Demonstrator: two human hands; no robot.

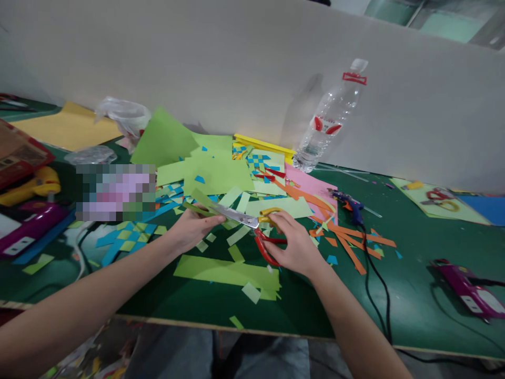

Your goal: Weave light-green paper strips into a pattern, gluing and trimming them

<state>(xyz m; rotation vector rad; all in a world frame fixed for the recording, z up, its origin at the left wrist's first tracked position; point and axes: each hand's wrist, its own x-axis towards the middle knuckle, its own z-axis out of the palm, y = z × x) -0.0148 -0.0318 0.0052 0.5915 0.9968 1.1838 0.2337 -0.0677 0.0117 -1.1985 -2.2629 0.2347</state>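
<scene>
My right hand (294,243) grips a pair of scissors (241,216) with one yellow and one red handle, fingers through the loops. The blades point left and lie against a green paper strip (203,199). That strip is pinched in my left hand (193,229), whose thumb and fingers are closed on it. Below the blades, a wide light green paper strip (226,271) lies on the table among small cut pieces. Larger green paper sheets (216,176) are spread behind my hands.
A plastic bottle (329,118) stands tilted by the wall. Right of my hands are orange strips (353,245) and a blue glue gun (351,205) with a black cord. Purple power strips (469,289) lie at both sides. Woven blue-green paper (130,237) lies to the left.
</scene>
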